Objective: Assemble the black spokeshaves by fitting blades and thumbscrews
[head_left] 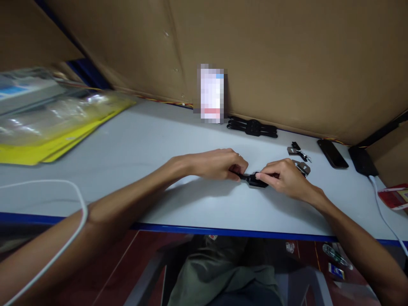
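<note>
In the middle of the frame, the left hand (223, 164) pinches the thin end of a black thing (257, 183) — the right hand (283, 178) holds its wide part. Yellow sheets (22, 155) lie at the left on the gray table (153, 127). A dark phone (332, 154) lies at the right — a bright, blurry thing (212, 95) stands top middle.
</note>
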Motion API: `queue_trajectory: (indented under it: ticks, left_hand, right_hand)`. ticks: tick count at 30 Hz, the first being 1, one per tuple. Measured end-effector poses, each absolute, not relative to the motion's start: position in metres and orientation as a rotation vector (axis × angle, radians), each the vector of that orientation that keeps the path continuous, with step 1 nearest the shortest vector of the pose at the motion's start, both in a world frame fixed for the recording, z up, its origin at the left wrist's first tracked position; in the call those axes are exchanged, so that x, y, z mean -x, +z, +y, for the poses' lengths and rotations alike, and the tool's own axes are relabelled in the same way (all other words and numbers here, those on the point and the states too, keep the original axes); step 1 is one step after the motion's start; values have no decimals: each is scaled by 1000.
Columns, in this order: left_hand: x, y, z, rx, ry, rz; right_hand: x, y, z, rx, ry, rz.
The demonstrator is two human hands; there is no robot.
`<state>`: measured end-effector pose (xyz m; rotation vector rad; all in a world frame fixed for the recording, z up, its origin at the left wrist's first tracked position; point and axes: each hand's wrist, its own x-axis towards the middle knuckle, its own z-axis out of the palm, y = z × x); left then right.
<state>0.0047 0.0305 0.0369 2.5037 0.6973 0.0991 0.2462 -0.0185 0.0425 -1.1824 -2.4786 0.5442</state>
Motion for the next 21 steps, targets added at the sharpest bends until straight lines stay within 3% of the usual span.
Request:
queue_trajectory:
  ticks: [8,13,21]
  left_hand:
    - [-6,38,30,-2490,80,710]
    - [-7,38,29,-2485,61,723]
    - [-7,39,30,-2488,54,738]
  right_hand:
    - [-249,37,-16,1254,366,-2491]
    - [-250,40,-11,1226,623,-2359]
    - [-251,24,-2,1214,684,-2385]
